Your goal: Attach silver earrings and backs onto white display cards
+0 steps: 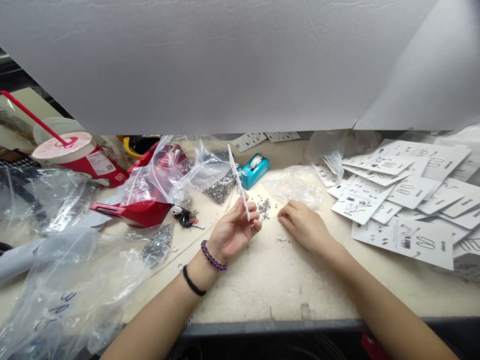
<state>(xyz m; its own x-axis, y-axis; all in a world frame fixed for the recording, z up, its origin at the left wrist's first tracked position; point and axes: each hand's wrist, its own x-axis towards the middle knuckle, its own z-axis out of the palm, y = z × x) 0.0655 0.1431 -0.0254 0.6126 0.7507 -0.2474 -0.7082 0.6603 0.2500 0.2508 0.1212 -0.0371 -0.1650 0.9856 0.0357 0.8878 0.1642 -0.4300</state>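
Observation:
My left hand [234, 229] pinches a white card [238, 181] by its lower end, holding it edge-on and upright above the table. A purple bead bracelet and a black band circle that wrist. My right hand [303, 223] rests knuckles-up on the table, fingertips curled together by a scatter of tiny metal pieces [264, 206]. What those fingertips hold is too small to see. A small metal ring [278, 236] lies just below that hand.
A heap of white printed cards [408, 200] fills the right side. A teal tape dispenser [254, 170], clear plastic bags [298, 184], a red box [140, 210], keys [184, 216] and a lidded drink cup with red straw [77, 155] sit left and behind. White board walls the back.

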